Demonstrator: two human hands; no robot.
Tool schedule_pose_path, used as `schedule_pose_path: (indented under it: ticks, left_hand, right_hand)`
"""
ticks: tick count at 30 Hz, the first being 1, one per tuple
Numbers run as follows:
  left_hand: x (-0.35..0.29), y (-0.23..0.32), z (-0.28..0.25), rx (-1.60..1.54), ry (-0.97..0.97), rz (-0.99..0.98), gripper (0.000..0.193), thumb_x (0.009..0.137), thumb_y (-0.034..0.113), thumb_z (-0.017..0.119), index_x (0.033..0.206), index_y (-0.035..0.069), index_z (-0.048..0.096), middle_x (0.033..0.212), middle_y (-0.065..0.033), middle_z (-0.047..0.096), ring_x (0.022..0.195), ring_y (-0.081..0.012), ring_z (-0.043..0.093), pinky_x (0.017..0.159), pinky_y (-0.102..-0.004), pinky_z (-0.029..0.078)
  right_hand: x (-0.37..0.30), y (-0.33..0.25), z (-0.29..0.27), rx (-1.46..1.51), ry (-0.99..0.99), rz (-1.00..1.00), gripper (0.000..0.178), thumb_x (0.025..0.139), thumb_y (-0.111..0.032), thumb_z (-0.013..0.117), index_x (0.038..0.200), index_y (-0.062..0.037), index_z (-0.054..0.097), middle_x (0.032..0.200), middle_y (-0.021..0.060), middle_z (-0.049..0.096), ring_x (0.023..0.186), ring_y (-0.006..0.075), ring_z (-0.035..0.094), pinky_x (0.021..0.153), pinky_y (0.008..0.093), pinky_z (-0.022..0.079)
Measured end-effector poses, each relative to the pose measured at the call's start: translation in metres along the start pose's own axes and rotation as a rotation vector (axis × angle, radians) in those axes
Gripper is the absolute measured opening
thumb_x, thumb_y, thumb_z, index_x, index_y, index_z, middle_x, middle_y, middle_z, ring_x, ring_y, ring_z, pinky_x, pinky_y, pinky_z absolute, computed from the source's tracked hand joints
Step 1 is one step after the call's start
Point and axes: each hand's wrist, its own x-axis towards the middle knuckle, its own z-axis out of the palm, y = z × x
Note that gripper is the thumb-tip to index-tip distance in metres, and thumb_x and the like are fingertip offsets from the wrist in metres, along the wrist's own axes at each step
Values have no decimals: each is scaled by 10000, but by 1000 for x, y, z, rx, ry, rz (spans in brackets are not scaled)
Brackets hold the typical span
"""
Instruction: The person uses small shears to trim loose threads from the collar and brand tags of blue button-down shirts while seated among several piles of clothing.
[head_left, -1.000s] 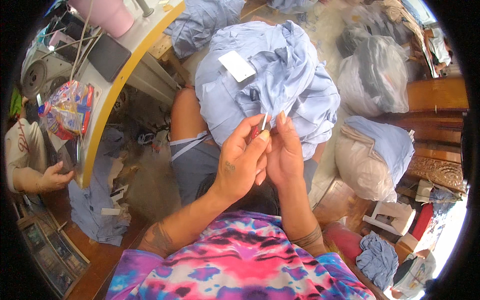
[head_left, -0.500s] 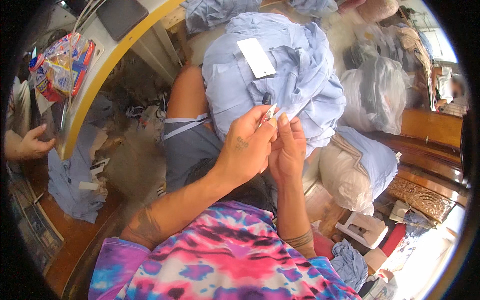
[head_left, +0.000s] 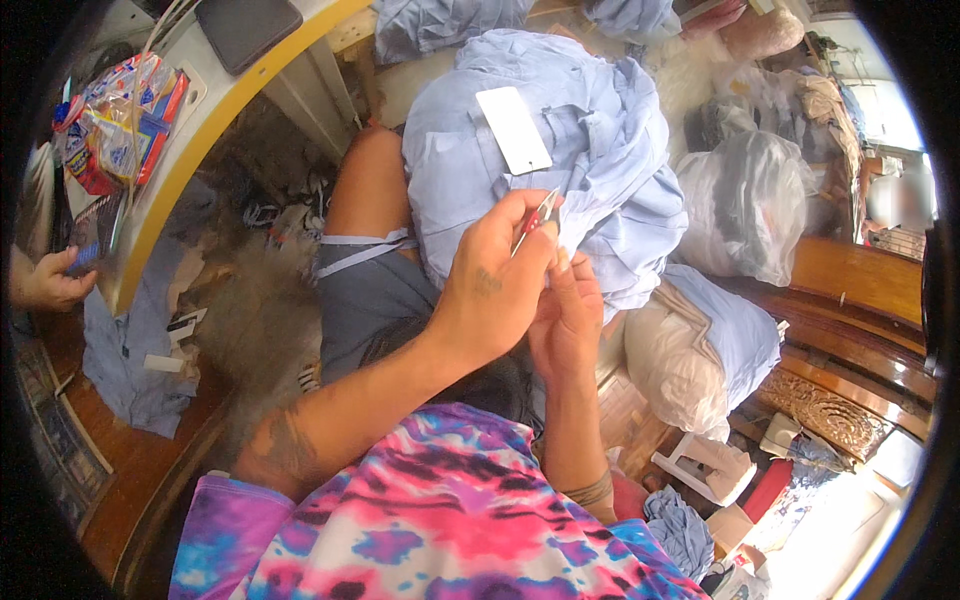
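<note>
A pile of light blue cloth garments [head_left: 460, 130] lies across my lap. My left hand [head_left: 490, 285] is closed around small red-handled thread snips [head_left: 536, 218], whose pointed metal blades stick up past the fingers. Close beside it, my right hand [head_left: 568, 320] pinches the edge of a light blue garment [head_left: 582, 222] between thumb and fingers. The blades are next to this cloth edge; whether they touch it I cannot tell. A white rectangular tag [head_left: 513, 130] rests on the pile just beyond my hands.
On the left is a yellow-edged table [head_left: 230, 105] with a colourful plastic packet [head_left: 125, 120]; another person's hand [head_left: 58, 282] is beside it. Plastic-wrapped bundles [head_left: 745, 205] and a wrapped garment stack [head_left: 680, 350] stand to the right. More blue cloth [head_left: 140, 350] lies at lower left.
The snips point more steeply upward, and both hands have shifted slightly. The other person's hand has turned, with something blue now at its fingers. The whole view has shifted a little.
</note>
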Motion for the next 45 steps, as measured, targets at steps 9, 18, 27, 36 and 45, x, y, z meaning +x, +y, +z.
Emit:
schedule_pose_path:
  ticks: [9, 18, 27, 36, 45]
  left_hand:
    - [-17, 4, -12, 692, -50, 538, 295, 1008, 33, 546, 1298, 9, 594, 862, -112, 583, 717, -240, 582, 670, -361, 482]
    - [-10, -4, -15, 782, -51, 590, 313, 995, 8, 548, 1306, -5, 577, 947, -211, 607, 807, -377, 616, 746, -416, 505]
    - [1, -21, -22, 647, -1, 486, 299, 1040, 83, 540, 1317, -18, 590, 1087, -184, 685, 918, -224, 670, 818, -332, 530]
    - [-6, -32, -18, 480, 51, 405, 303, 1062, 124, 528, 1329, -16, 559, 938, -101, 654, 755, -126, 599, 686, -296, 508]
    - [-12, -27, -12, 169, 15, 162, 360, 1087, 183, 481, 1384, -11, 418, 866, -63, 556, 499, -86, 491, 409, -259, 431]
  right_hand:
    - [87, -149, 37, -1515, -201, -1110, 456, 886, -206, 792, 1258, 8, 638, 1179, 184, 674, 1120, 294, 626, 948, 382, 483]
    - [177, -186, 57, -1425, -501, -459, 309, 930, -278, 769, 1046, 4, 724, 963, 51, 734, 926, 131, 647, 875, 298, 499]
    - [37, -54, -2, -435, 138, 31, 380, 1017, -419, 676, 995, -40, 687, 856, 33, 691, 694, 84, 653, 583, 212, 522]
    - [36, -10, 17, -214, 79, -88, 274, 1029, -308, 689, 980, -39, 664, 875, 17, 663, 763, 74, 609, 663, 217, 495]
    - [39, 17, 17, -284, 173, -208, 288, 1051, -305, 660, 876, -87, 592, 753, -50, 583, 650, 24, 468, 571, 191, 369]
